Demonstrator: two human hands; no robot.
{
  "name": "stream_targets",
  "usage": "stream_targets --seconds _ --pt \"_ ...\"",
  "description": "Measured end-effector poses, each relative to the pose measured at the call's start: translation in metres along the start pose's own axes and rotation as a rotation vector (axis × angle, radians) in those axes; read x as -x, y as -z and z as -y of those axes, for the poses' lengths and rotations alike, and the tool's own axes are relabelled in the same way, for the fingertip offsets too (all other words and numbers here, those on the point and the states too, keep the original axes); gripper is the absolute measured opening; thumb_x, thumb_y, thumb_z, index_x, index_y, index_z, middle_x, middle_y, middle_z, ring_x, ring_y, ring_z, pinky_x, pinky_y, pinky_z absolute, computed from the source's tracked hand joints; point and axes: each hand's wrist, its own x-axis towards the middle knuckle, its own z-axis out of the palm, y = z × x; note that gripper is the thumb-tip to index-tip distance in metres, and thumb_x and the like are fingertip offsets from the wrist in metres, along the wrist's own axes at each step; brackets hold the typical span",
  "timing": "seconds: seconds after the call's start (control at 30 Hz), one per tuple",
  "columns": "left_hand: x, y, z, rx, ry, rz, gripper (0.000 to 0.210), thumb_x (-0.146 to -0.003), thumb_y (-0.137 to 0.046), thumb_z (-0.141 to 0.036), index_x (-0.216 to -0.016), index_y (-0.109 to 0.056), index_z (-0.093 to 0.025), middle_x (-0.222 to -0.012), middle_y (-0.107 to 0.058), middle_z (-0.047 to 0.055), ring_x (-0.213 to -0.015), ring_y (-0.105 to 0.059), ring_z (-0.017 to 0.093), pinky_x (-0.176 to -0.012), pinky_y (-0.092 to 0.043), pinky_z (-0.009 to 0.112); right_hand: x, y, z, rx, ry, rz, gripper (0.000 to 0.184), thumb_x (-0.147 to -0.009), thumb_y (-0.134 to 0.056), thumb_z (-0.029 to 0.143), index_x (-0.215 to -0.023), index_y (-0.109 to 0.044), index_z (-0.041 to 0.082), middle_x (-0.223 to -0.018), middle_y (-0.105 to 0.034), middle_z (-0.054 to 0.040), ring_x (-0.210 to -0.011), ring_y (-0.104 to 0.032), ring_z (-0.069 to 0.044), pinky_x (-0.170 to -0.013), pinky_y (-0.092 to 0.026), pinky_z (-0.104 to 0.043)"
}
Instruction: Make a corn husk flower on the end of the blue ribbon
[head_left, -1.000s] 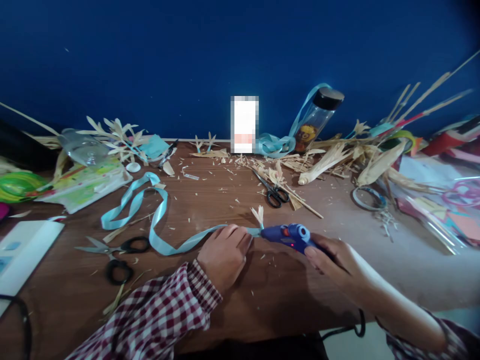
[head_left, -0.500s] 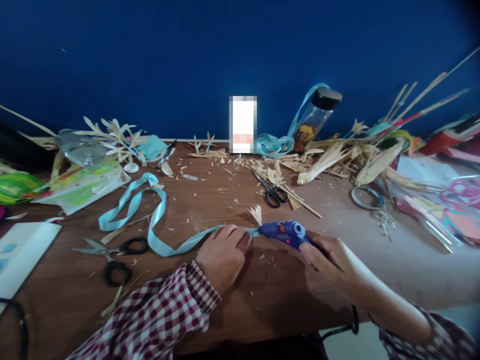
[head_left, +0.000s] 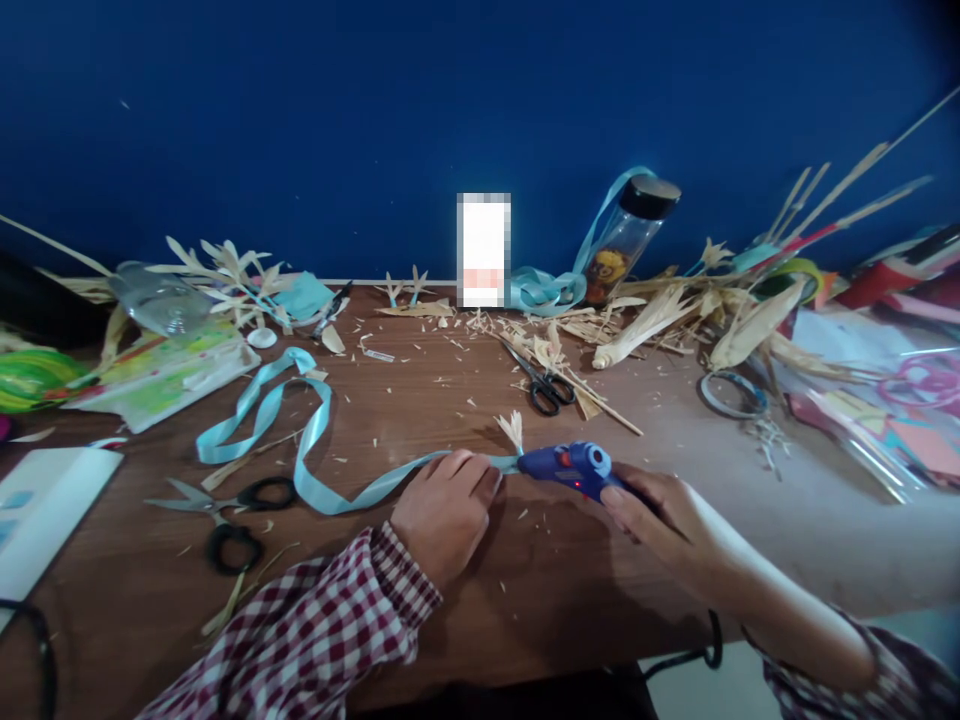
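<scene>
My right hand (head_left: 649, 510) is wrapped round the handle of a blue glue gun (head_left: 562, 464), which has a small red light lit. The gun's nozzle points left and meets the end of a light blue ribbon (head_left: 390, 480). My left hand (head_left: 448, 510) is closed over that ribbon on the table, fingers bent down, with the fingertips hidden. Just behind the nozzle stands a small pale dried-husk flower (head_left: 510, 432); its lower end is hidden. The ribbon's loose length curls away to the left.
Open scissors (head_left: 221, 512) lie left of my left arm. Smaller black scissors (head_left: 546, 388) lie beyond the glue gun among husk scraps. A clear bottle with a black lid (head_left: 634, 235) leans at the back. Husks (head_left: 649, 325) and a ribbon ring (head_left: 733, 394) are at right.
Almost nothing differs. Both hands, the glue gun and the ribbon keep their places; my right forearm has shifted very slightly.
</scene>
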Motion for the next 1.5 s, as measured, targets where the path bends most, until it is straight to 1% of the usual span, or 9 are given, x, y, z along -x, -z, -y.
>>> stream_targets --seconds 0.1,0.27,0.43,0.73,0.97,1.13,1.27,1.37,1.5 --pt "0.001 0.0 0.0 0.004 0.006 -0.019 0.023 -0.084 -0.044 -0.011 -0.103 -0.057 -0.015 -0.102 -0.06 0.006 -0.097 -0.051 0.024 -0.085 -0.046 0.041 0.003 0.003 -0.004 -0.007 -0.008 -0.028 0.03 -0.091 -0.04 0.039 -0.077 -0.055 0.017 -0.063 -0.05 0.0013 -0.057 -0.044 -0.013 -0.052 -0.034 -0.024" --pt "0.001 -0.001 0.002 0.029 -0.008 0.0 0.027 -0.08 -0.049 -0.011 -0.106 -0.055 -0.016 -0.106 -0.059 0.006 -0.101 -0.049 0.024 -0.089 -0.044 0.042 0.003 0.0 -0.009 -0.031 0.013 -0.041 0.032 -0.092 -0.038 0.04 -0.073 -0.052 0.018 -0.06 -0.044 0.0027 -0.055 -0.042 -0.012 -0.051 -0.033 -0.024" --pt "0.001 0.002 0.001 0.023 0.006 0.023 0.024 -0.083 -0.044 -0.011 -0.103 -0.055 -0.017 -0.101 -0.059 0.006 -0.096 -0.051 0.024 -0.084 -0.046 0.041 0.001 -0.001 -0.004 -0.01 0.005 -0.013 0.032 -0.091 -0.039 0.04 -0.07 -0.05 0.018 -0.06 -0.046 0.0025 -0.055 -0.042 -0.012 -0.05 -0.033 -0.023" --pt "0.002 -0.004 0.002 0.034 0.003 -0.008 0.03 -0.08 -0.046 -0.009 -0.107 -0.053 -0.017 -0.107 -0.059 0.006 -0.101 -0.049 0.024 -0.089 -0.044 0.042 0.018 0.008 -0.012 -0.013 -0.015 -0.058 0.033 -0.089 -0.042 0.04 -0.066 -0.051 0.018 -0.059 -0.049 0.002 -0.054 -0.044 -0.012 -0.05 -0.034 -0.023" --pt "0.001 0.0 0.002 0.04 0.01 0.015 0.028 -0.08 -0.045 -0.01 -0.106 -0.054 -0.018 -0.107 -0.059 0.006 -0.101 -0.049 0.024 -0.089 -0.044 0.042 0.011 0.001 -0.005 -0.017 -0.004 -0.036 0.028 -0.09 -0.042 0.038 -0.084 -0.061 0.017 -0.066 -0.056 -0.0006 -0.06 -0.049 -0.015 -0.053 -0.036 -0.024" --pt "0.002 -0.001 0.002 0.055 0.009 0.013 0.031 -0.079 -0.045 -0.009 -0.108 -0.053 -0.018 -0.11 -0.057 0.006 -0.103 -0.048 0.024 -0.091 -0.043 0.042 0.014 0.004 -0.013 -0.041 -0.018 -0.05 0.028 -0.089 -0.044 0.039 -0.081 -0.06 0.017 -0.062 -0.052 0.0003 -0.056 -0.045 -0.013 -0.051 -0.035 -0.024" --pt "0.002 -0.002 0.002 0.059 0.015 0.011 0.031 -0.08 -0.045 -0.009 -0.108 -0.053 -0.018 -0.109 -0.058 0.006 -0.104 -0.048 0.024 -0.091 -0.043 0.043 0.02 0.009 -0.023 -0.081 -0.044 -0.039 0.032 -0.091 -0.04 0.04 -0.072 -0.052 0.018 -0.058 -0.043 0.0022 -0.053 -0.04 -0.012 -0.048 -0.032 -0.023" --pt "0.002 -0.002 0.002 0.057 0.012 0.012 0.031 -0.079 -0.045 -0.008 -0.107 -0.054 -0.018 -0.107 -0.058 0.006 -0.104 -0.048 0.025 -0.091 -0.043 0.043 0.018 0.008 -0.025 -0.103 -0.041 -0.048 0.035 -0.092 -0.037 0.043 -0.07 -0.048 0.019 -0.06 -0.043 0.002 -0.055 -0.04 -0.012 -0.05 -0.032 -0.024" --pt "0.001 -0.001 0.002 0.033 -0.001 0.017 0.029 -0.08 -0.044 -0.009 -0.106 -0.054 -0.017 -0.106 -0.059 0.007 -0.102 -0.049 0.025 -0.09 -0.043 0.042 0.01 0.002 -0.022 -0.098 -0.007 -0.067 0.034 -0.091 -0.039 0.043 -0.07 -0.051 0.018 -0.058 -0.043 0.0025 -0.054 -0.041 -0.012 -0.05 -0.032 -0.024"
